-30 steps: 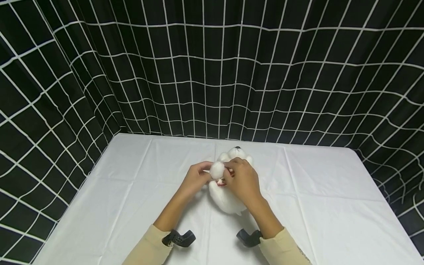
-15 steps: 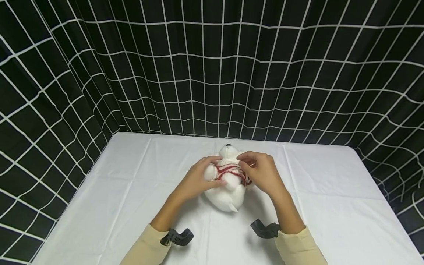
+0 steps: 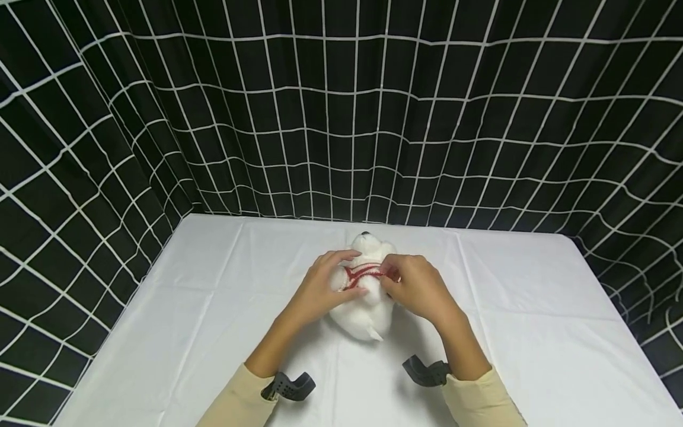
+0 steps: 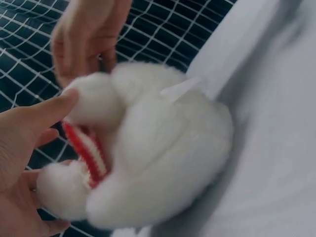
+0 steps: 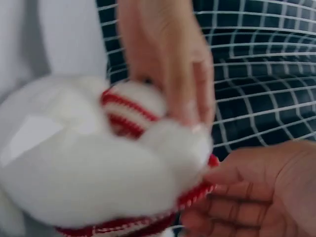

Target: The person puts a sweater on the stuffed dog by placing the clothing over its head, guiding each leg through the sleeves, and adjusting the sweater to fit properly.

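Note:
A white plush bear [image 3: 358,320] with a black nose lies on the table, its nose toward the back. Round its body is a red-and-white knitted garment [image 3: 364,271], its striped edge plain in the right wrist view. My left hand [image 3: 315,289] holds the bear from the left, thumb on the white fur and fingers round its side. On the right, my right hand [image 3: 421,290] pinches the garment's red edge [image 5: 197,196] between thumb and fingers. A small white tag [image 4: 180,90] sticks out of the fur. The bear's underside is hidden.
A white cloth [image 3: 224,338] with fold creases covers the table. Black curtain with a white net [image 3: 341,118] stands behind the table and along its sides. A dark wrist mount [image 3: 290,386] sits on each forearm.
Both hands have shifted their hold and the bear has turned, exposing the red trim. Since half a second ago, my right hand has moved in from hovering and closed on the garment's edge.

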`<state>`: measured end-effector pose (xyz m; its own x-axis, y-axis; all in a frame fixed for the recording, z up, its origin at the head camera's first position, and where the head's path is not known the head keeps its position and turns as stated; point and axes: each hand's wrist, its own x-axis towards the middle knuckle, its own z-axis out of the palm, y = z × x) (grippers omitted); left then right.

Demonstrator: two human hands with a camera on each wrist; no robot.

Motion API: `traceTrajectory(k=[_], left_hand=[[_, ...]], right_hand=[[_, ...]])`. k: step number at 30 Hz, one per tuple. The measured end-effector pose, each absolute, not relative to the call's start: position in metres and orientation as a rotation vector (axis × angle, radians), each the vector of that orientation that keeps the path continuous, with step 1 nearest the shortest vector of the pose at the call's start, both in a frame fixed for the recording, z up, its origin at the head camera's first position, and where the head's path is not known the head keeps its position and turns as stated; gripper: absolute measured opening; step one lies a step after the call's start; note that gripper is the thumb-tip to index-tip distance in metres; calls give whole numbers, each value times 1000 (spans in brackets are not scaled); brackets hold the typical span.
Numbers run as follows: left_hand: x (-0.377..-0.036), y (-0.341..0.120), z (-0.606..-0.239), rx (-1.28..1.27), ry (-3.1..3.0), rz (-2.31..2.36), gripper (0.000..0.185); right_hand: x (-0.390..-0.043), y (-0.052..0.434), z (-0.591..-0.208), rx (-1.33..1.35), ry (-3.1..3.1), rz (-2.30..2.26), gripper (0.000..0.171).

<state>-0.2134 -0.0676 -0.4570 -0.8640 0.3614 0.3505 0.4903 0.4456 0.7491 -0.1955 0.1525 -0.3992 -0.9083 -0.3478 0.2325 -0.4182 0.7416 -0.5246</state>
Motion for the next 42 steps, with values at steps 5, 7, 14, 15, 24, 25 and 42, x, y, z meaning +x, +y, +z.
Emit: traceTrajectory(k=[5, 7, 14, 15, 24, 25, 42], left_hand=[[-211, -62, -457, -750, -2472, -1409, 58], [-210, -59, -458, -744, -2450, -1399, 54], [-208, -50, -464, -691, -2417, -1237, 51], [-208, -48, -465, -677, -2412, -1198, 51], [-206, -44, -460, -692, -2322, -1097, 38], [-205, -44, -459, -697, -2326, -1098, 37], [-207, -46, -455, -835, -2215, -970, 33]], right_hand=[[-190, 152, -392, 882, -2714, 1089, 15], [-187, 150, -390, 970, -2689, 1109, 20], [-179, 134, -390, 1084, -2657, 1101, 25], [-179, 133, -391, 1091, -2657, 1088, 26], [-191, 141, -397, 999, -2678, 1147, 17], [-192, 143, -399, 958, -2681, 1153, 17], [-183, 116, -459, 283, -2283, 832, 64]])
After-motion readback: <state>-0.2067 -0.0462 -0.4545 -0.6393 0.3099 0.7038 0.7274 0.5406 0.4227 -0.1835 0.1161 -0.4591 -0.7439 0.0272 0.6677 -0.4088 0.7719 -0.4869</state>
